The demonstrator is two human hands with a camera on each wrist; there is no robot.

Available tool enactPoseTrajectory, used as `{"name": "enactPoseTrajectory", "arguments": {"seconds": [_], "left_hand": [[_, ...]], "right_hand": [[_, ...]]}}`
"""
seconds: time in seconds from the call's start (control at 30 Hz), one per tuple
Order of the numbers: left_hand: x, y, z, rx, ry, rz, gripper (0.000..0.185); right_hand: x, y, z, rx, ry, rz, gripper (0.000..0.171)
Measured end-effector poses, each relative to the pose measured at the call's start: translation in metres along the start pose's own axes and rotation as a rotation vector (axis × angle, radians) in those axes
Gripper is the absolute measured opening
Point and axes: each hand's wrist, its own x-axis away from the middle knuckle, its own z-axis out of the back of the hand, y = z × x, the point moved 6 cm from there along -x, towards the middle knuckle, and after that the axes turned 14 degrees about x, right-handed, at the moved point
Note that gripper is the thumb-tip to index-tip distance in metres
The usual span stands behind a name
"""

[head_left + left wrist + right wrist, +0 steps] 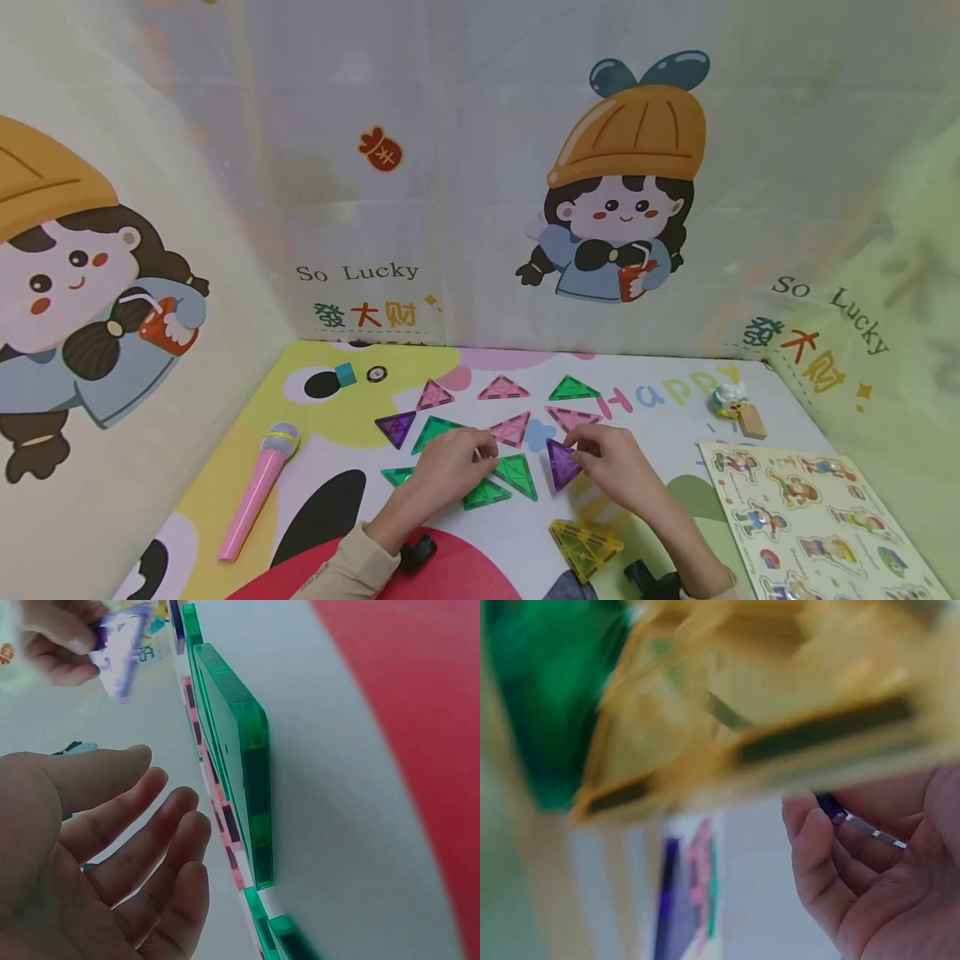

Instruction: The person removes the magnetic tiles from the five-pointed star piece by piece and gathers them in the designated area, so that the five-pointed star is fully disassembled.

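Note:
My right hand [617, 463] pinches a purple triangular magnetic tile [559, 467] by its right edge, tilted up in the head view. The left wrist view also shows this purple tile [122, 646] between thumb and fingers. My left hand [454, 462] has relaxed fingers with nothing between them, as its palm [112, 855] shows. It hovers over green triangular tiles, beside one green tile [516, 476] and another green tile [486, 495], and partly hides others. Yellow triangular tiles [587, 547] lie nearer the front; in the right wrist view a blurred yellow tile [780, 742] fills the top.
Pink tiles [504, 387], a green tile [574, 387] and a second purple tile [396, 428] lie farther back. A pink toy microphone [258, 492] is at left. On the right are a sticker sheet [817, 525], a small figurine [727, 400] and a wooden block [752, 422].

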Motion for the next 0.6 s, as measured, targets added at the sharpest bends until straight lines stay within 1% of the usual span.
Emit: {"name": "enactPoseTrajectory", "arguments": {"seconds": [0.17,0.3,0.5,0.6], "left_hand": [[0.001,-0.001,0.0,0.002,-0.005,0.015,0.005],[0.002,0.0,0.001,-0.002,0.001,0.004,0.005],[0.001,0.0,0.002,-0.004,0.004,0.013,0.004],[0.001,0.0,0.002,-0.006,0.002,0.01,0.004]], "right_hand": [[-0.004,0.014,-0.013,0.005,-0.071,-0.05,0.017],[-0.004,0.02,-0.022,0.026,-0.125,-0.078,0.015],[-0.001,0.024,-0.028,0.128,-0.173,-0.145,0.012],[-0.001,0.022,-0.027,0.182,-0.177,-0.149,0.013]]}}
